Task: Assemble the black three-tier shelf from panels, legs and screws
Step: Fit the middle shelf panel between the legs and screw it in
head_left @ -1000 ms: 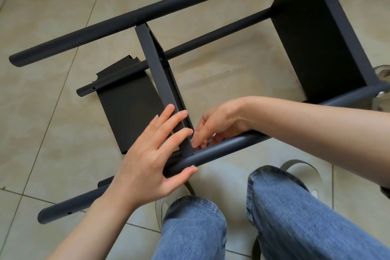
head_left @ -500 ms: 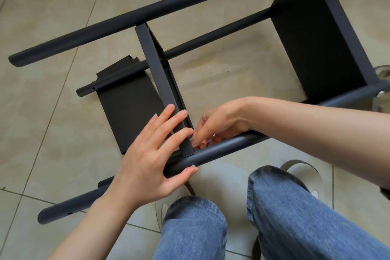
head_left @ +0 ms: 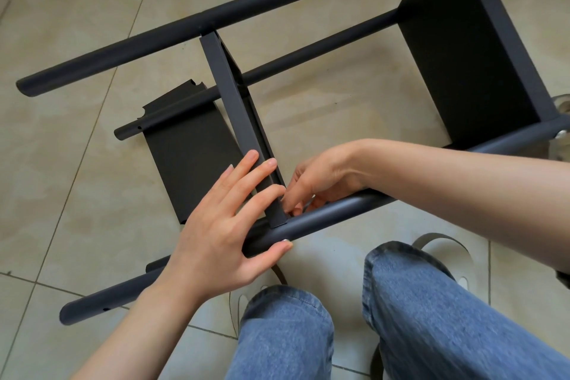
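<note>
The black shelf frame lies on its side on the tiled floor. Its middle panel stands on edge between the far leg and the near leg. My left hand presses straight fingers across the panel's near end, with the thumb against the near leg's underside. My right hand reaches in behind the near leg at that joint, fingertips pinching a small pale screw that is mostly hidden. The end panel is fixed at the right.
A loose black panel lies flat on the floor under a lower leg. My knees in blue jeans and a pale slipper are just in front of the near leg. A shiny object sits at the right edge.
</note>
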`<action>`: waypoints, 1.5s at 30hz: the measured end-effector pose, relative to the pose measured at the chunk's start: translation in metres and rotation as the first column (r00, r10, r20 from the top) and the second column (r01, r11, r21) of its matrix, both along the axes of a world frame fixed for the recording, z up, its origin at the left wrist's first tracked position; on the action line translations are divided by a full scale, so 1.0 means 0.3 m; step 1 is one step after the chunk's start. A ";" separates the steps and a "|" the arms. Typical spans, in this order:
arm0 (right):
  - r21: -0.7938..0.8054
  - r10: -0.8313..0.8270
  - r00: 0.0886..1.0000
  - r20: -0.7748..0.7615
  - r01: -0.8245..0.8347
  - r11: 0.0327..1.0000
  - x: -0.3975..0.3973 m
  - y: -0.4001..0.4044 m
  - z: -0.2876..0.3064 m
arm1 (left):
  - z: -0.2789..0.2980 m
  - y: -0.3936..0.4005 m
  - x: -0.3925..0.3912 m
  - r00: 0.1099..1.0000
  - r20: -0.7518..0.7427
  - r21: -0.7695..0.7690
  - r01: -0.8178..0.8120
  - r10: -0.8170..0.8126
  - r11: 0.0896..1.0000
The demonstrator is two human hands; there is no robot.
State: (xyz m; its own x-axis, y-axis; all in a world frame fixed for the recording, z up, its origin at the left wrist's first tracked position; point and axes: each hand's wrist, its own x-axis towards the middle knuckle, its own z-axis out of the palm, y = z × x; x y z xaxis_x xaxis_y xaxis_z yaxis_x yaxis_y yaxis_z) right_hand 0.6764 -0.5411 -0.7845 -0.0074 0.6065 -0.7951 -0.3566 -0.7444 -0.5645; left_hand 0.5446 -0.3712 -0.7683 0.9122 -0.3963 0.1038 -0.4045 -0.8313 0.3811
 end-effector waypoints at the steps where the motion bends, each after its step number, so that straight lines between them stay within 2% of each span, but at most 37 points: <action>1: -0.012 0.004 1.000 0.004 -0.003 1.000 -0.003 0.003 -0.003 | 0.000 0.000 0.000 1.000 0.000 -0.003 0.000 0.000 1.000; 9: 0.020 -0.010 0.999 -0.039 0.011 1.000 -0.004 0.002 -0.003 | 0.003 -0.002 0.002 1.000 0.000 -0.022 0.002 -0.002 1.000; 18: 0.005 -0.018 0.999 0.050 0.018 1.000 -0.012 0.009 -0.005 | -0.002 -0.003 0.002 1.000 0.004 -0.021 0.003 -0.003 1.000; 25: 0.062 -0.023 1.000 -0.004 0.023 0.998 -0.006 -0.004 0.002 | -0.003 0.000 0.001 1.000 0.012 -0.012 0.008 -0.008 1.000; 33: -0.057 0.024 0.993 0.120 -0.017 0.998 0.002 0.025 0.009 | -0.001 -0.001 0.002 1.000 0.005 -0.011 0.002 -0.002 1.000; 35: -0.062 0.030 0.995 0.099 -0.024 0.998 0.006 0.024 0.013 | -0.002 -0.002 0.002 1.000 0.002 -0.010 0.004 -0.004 1.000; 39: 0.033 -0.009 1.000 0.005 0.009 0.999 0.010 0.001 0.010 | -0.002 -0.001 0.003 1.000 0.005 -0.016 0.001 -0.001 1.000; 45: -0.010 -0.005 0.999 0.054 0.006 1.000 0.008 0.008 0.018 | -0.004 -0.002 0.003 1.000 0.002 -0.012 0.001 -0.001 1.000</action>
